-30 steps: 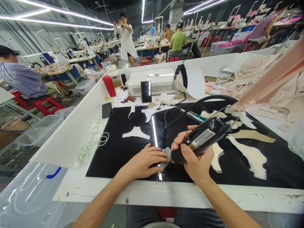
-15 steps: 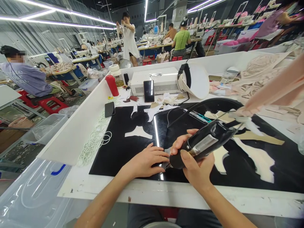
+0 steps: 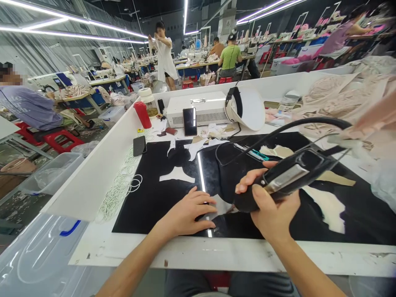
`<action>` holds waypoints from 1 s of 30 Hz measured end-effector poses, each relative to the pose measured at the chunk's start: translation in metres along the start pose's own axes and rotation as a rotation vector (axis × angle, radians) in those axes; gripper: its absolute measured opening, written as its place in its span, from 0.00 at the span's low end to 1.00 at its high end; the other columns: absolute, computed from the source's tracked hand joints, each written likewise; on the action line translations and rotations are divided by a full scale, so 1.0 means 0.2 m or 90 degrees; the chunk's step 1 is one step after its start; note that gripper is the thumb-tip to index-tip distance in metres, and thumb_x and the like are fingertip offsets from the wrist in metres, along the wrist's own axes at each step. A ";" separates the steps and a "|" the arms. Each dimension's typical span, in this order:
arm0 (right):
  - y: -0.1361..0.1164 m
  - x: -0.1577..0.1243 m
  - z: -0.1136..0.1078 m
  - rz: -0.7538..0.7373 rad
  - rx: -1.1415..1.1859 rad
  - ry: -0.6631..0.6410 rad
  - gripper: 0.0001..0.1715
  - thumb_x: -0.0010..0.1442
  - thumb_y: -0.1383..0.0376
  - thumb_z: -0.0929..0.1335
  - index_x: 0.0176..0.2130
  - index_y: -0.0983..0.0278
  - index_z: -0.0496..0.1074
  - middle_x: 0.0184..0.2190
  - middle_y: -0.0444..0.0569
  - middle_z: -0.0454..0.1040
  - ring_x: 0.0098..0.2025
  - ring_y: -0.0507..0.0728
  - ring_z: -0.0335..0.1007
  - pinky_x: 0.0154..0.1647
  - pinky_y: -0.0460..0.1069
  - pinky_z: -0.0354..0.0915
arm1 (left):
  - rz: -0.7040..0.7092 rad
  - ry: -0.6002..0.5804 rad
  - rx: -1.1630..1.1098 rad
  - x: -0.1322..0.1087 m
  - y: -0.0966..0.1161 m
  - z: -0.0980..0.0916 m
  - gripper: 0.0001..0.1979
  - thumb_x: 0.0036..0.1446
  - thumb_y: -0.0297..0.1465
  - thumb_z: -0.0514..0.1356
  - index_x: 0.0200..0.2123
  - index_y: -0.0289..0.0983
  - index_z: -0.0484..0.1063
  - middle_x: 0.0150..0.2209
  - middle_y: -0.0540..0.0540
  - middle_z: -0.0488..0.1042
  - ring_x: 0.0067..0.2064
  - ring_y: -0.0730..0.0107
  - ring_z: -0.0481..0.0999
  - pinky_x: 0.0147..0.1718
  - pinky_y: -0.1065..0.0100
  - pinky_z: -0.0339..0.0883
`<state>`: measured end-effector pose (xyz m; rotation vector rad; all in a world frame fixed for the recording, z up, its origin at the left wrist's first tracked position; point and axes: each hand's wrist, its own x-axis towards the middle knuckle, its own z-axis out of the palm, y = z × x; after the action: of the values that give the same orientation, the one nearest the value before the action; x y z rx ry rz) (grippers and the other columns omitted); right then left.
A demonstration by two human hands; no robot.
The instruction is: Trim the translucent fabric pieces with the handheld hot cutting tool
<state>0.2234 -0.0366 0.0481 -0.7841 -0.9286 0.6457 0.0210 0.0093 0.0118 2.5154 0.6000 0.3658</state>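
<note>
My left hand [image 3: 192,211] lies palm down with its fingers spread, pressing on a thin grey see-through piece [image 3: 221,205] on the black mat [image 3: 148,206]. In my right hand [image 3: 272,206] is a thick black corded hand cutter [image 3: 281,177], held at a slant with fingers and thumb wrapped round it. Its narrow tip touches or hovers just over the grey piece, right of my left fingers; I cannot tell which. A white cut piece [image 3: 177,175] lies farther back on the mat. Cream pieces [image 3: 328,208] lie right of the cutter, partly behind it.
Pale green elastic loops [image 3: 116,194] heap along the left wall. Behind the mat stand a white box [image 3: 196,109], a phone [image 3: 189,121], a red cup [image 3: 142,115] and a white visor [image 3: 250,109]. Beige fabric [image 3: 337,90] piles at right. Other people work at machines beyond.
My right hand has moved the cutter to the right, away from my left fingers, baring more of the grey piece. The left hand stays nearly in place. The view has shifted slightly.
</note>
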 end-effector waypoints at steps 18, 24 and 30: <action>0.03 0.00 -0.06 0.005 -0.019 0.032 0.25 0.58 0.66 0.74 0.52 0.54 0.65 0.34 0.40 0.73 0.27 0.51 0.72 0.31 0.50 0.71 | 0.023 -0.038 0.065 0.05 0.01 0.09 0.20 0.67 0.42 0.57 0.59 0.45 0.70 0.61 0.45 0.70 0.65 0.60 0.65 0.69 0.46 0.43; 0.05 -0.01 -0.05 0.003 -0.034 0.030 0.23 0.59 0.67 0.73 0.52 0.55 0.65 0.33 0.40 0.73 0.27 0.51 0.71 0.30 0.50 0.70 | 0.017 -0.032 0.068 0.04 0.01 0.09 0.19 0.67 0.42 0.58 0.59 0.46 0.70 0.61 0.45 0.70 0.64 0.59 0.66 0.68 0.46 0.44; 0.02 0.02 -0.10 -0.016 -0.062 0.063 0.24 0.58 0.65 0.74 0.52 0.56 0.65 0.32 0.40 0.72 0.27 0.53 0.71 0.33 0.53 0.71 | 0.014 -0.033 0.058 0.04 0.02 0.09 0.19 0.67 0.42 0.58 0.59 0.47 0.70 0.61 0.45 0.70 0.64 0.59 0.66 0.68 0.46 0.44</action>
<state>0.2408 -0.0372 0.0384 -0.8824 -0.8834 0.5386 0.0360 0.0031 0.0008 2.6119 0.5810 0.2868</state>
